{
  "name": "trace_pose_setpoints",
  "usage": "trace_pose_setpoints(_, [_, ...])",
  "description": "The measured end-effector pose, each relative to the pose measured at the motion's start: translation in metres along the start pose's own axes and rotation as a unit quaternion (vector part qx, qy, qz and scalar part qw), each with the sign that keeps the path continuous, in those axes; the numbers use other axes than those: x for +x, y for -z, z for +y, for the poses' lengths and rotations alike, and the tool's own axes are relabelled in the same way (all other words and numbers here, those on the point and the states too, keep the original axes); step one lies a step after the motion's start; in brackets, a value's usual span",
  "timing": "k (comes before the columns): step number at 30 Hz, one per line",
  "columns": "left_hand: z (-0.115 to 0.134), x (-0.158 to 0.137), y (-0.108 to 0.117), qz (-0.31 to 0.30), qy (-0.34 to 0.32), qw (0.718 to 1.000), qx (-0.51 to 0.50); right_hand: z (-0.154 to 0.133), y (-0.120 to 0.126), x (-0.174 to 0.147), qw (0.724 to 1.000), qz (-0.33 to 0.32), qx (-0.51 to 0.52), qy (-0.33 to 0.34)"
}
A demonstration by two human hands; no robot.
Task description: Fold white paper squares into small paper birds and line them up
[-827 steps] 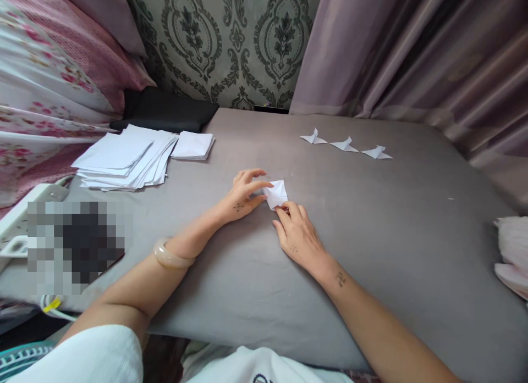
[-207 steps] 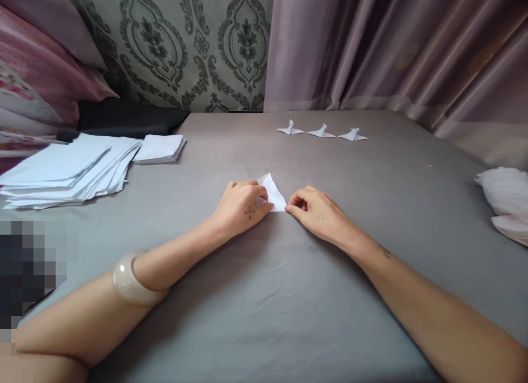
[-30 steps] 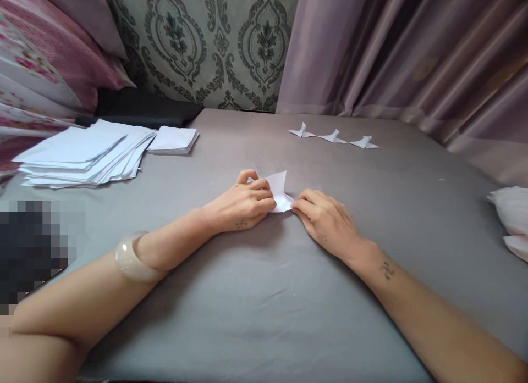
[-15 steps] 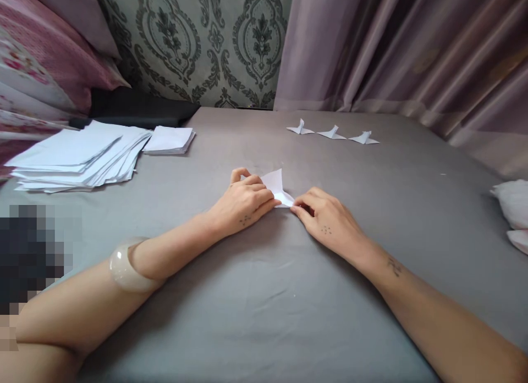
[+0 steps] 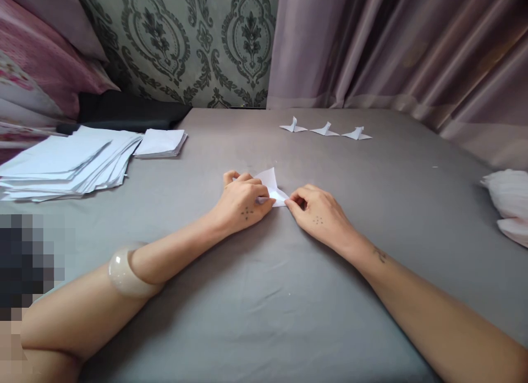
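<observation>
A white sheet of folded paper (image 5: 270, 181) lies on the grey cloth surface between my hands, one pointed flap standing up. My left hand (image 5: 244, 200) is closed on its left side, with curled fingers covering that part. With thumb and forefinger, my right hand (image 5: 315, 210) pinches the paper's right corner. Farther back, three small folded paper figures stand in a row: a left one (image 5: 293, 126), a middle one (image 5: 325, 129) and a right one (image 5: 358, 133). Each has flat pointed sides and an upright part.
A large stack of white paper (image 5: 61, 157) lies at the left, beside a smaller stack of paper (image 5: 160, 143). Behind them is a folded black cloth (image 5: 127, 111). White fabric (image 5: 507, 199) lies at the right edge. A purple curtain (image 5: 371, 48) hangs at the back right.
The camera view has shifted slightly, so the scene sits a little further left. My left thumb and fingers have shifted slightly on the paper; the right hand keeps its pinch.
</observation>
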State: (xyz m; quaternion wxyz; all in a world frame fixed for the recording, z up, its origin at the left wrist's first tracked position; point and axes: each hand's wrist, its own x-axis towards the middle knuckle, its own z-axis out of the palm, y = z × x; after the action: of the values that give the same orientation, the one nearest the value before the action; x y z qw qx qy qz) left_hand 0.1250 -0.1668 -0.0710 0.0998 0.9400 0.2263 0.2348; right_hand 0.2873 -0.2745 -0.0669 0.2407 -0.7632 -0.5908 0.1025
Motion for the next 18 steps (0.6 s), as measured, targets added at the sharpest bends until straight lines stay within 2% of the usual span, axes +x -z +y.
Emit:
trace_pose_setpoints(5, [-0.003,0.001,-0.004,-0.020,0.026,0.999,0.000,0.005,0.005,0.002,1.000,-0.014,-0.002,0.007])
trace_pose_setpoints(9, [-0.002,0.002,-0.003,-0.021,0.020,1.000,0.001,0.009,0.012,0.003,0.999,-0.023,0.027,0.027])
trace_pose_setpoints(13, [-0.001,0.002,-0.004,-0.017,0.011,1.000,0.000,0.003,0.011,0.000,0.994,0.004,0.051,0.095])
trace_pose_setpoints(18, [-0.008,0.003,0.000,-0.055,0.018,0.998,-0.036,-0.002,0.002,-0.008,0.986,-0.024,0.004,0.166])
